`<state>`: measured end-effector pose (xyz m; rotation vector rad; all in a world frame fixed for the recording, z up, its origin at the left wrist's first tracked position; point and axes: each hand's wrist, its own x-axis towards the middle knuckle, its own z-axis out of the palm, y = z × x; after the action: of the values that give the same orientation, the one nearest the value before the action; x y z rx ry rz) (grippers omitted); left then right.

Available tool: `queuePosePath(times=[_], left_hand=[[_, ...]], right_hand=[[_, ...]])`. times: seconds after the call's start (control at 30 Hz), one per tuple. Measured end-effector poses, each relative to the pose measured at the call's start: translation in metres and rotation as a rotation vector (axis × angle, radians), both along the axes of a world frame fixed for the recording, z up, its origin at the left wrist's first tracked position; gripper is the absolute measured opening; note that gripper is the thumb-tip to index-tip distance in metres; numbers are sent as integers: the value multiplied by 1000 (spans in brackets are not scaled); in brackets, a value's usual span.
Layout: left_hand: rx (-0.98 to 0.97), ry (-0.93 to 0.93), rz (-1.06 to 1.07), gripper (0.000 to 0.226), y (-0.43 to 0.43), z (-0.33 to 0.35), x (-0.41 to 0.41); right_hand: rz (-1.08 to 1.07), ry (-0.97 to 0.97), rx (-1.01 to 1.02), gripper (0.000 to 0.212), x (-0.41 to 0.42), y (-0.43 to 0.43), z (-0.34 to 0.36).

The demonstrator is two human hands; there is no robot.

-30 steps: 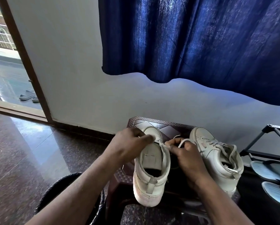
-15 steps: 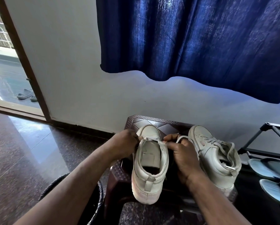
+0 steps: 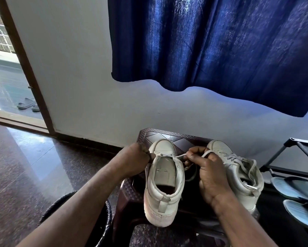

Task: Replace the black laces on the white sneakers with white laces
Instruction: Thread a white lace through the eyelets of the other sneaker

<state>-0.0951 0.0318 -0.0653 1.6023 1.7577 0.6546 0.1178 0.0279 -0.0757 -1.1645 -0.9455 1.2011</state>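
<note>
White lace [image 3: 178, 155]: stretched across the sneaker [image 3: 164, 186] front, pinched at 9 o'clock by curled left hand [image 3: 134, 159] fingers, at 3 o'clock by the right hand [image 3: 209, 169].

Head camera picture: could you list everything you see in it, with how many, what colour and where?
sneakers: 2, white, side by side on the stool
lace: 1, white, across the front of the sneaker between the hands
stool: 1, dark brown, before the wall
curtain: 1, blue, hanging above
flip-flops: 2, blue-grey, lower right
rack: 1, black, right edge
sandals: 2, grey, outside the doorway
bin: 1, black, under the left forearm
hands: 2, left hand and right hand each pinching the lace
</note>
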Motion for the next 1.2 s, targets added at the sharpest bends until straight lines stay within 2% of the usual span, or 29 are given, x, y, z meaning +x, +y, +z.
queuePosePath(times=[0.07, 0.17, 0.27, 0.37, 0.47, 0.57, 0.63, 0.73, 0.77, 0.83, 0.9, 0.97, 1.1, 1.2], left_hand=[[40, -153, 60, 24, 4, -1, 1], [211, -230, 48, 25, 9, 9, 11], [324, -301, -65, 16, 8, 30, 34], [369, -367, -185, 17, 8, 44, 56], [388, -354, -261, 18, 3, 51, 67], [375, -349, -271, 17, -1, 54, 66], [399, -264, -221, 17, 0, 54, 61], [441, -27, -141, 28, 7, 48, 51], [438, -12, -131, 27, 9, 46, 48], [421, -187, -195, 18, 7, 45, 49], [406, -439, -288, 32, 0, 54, 59], [411, -540, -330, 32, -8, 62, 71], [462, -435, -271, 19, -10, 69, 77], [381, -252, -157, 17, -5, 63, 65]], right_hand=[[-25, 24, 79, 20, 2, -2, 15], [-56, -38, 231, 19, 8, -5, 41], [-46, -82, 337, 19, 12, -12, 63], [-14, -178, 419, 19, 11, -21, 75], [-15, -233, 455, 20, 10, -27, 78], [-32, -209, 449, 20, 14, -27, 79], [-50, -145, 435, 20, 20, -26, 83], [-71, -23, 446, 24, 30, -25, 95], [-77, -19, 450, 25, 33, -25, 98], [-77, -38, 459, 26, 36, -25, 100], [-60, -80, 470, 22, 32, -28, 100], [-23, -115, 478, 15, 26, -31, 98], [-59, -131, 486, 14, 24, -33, 98], [-135, -75, 487, 18, 34, -30, 98]])
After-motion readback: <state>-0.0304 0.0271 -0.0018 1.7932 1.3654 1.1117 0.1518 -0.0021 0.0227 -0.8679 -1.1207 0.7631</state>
